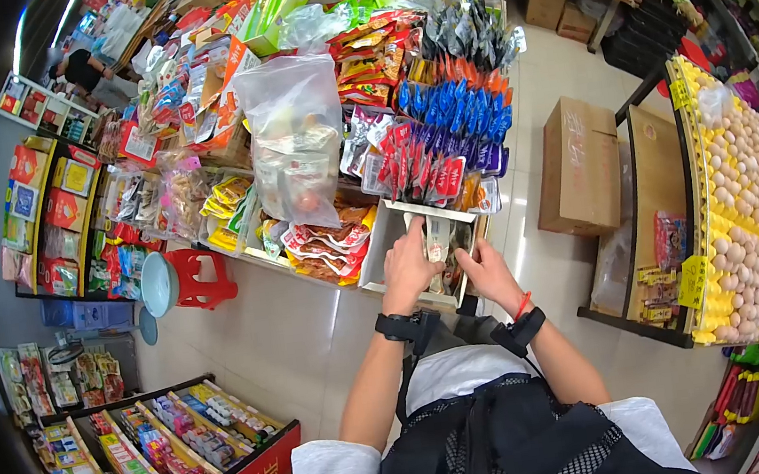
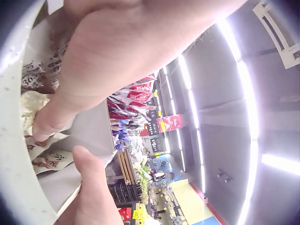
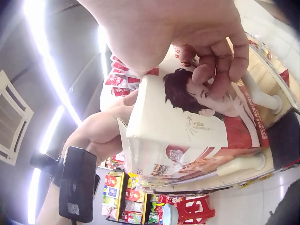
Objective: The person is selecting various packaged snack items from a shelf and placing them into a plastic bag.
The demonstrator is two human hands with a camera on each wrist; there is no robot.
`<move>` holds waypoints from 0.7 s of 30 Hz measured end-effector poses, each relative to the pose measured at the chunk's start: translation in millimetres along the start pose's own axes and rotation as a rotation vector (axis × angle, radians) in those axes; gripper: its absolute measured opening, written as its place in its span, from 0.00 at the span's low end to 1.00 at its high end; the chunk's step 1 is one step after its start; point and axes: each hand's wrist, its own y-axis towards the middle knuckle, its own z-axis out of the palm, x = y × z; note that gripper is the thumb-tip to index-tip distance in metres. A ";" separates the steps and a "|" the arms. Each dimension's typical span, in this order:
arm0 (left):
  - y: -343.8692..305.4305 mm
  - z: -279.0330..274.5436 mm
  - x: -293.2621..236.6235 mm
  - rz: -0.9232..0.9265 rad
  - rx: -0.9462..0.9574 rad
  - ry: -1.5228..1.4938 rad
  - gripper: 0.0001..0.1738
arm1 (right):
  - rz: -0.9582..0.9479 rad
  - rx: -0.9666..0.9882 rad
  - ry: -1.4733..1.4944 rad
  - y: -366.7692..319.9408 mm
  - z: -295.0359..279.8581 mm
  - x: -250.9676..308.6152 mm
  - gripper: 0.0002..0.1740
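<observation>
head view from above, wrist views close, box [image 3: 152, 119] common to all

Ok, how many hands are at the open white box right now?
2. The left hand reaches inside the white box, over the packets; the right hand holds its printed wall. I see none hidden there.

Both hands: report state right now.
Left hand: inside the box, touching packets; grip cannot be told.
Right hand: closed on the box's edge.
</observation>
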 end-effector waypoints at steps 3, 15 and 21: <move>2.4 0.6 -1.0 -0.010 -0.013 -0.022 0.47 | 0.031 -0.003 0.001 -1.6 -3.0 8.5 0.26; -2.9 24.3 22.0 -0.061 -0.031 -0.111 0.42 | 0.004 -0.037 0.015 -1.8 6.2 -2.0 0.26; -4.7 30.4 22.2 -0.021 -0.062 -0.037 0.44 | 0.002 -0.001 -0.001 0.1 3.2 -1.7 0.25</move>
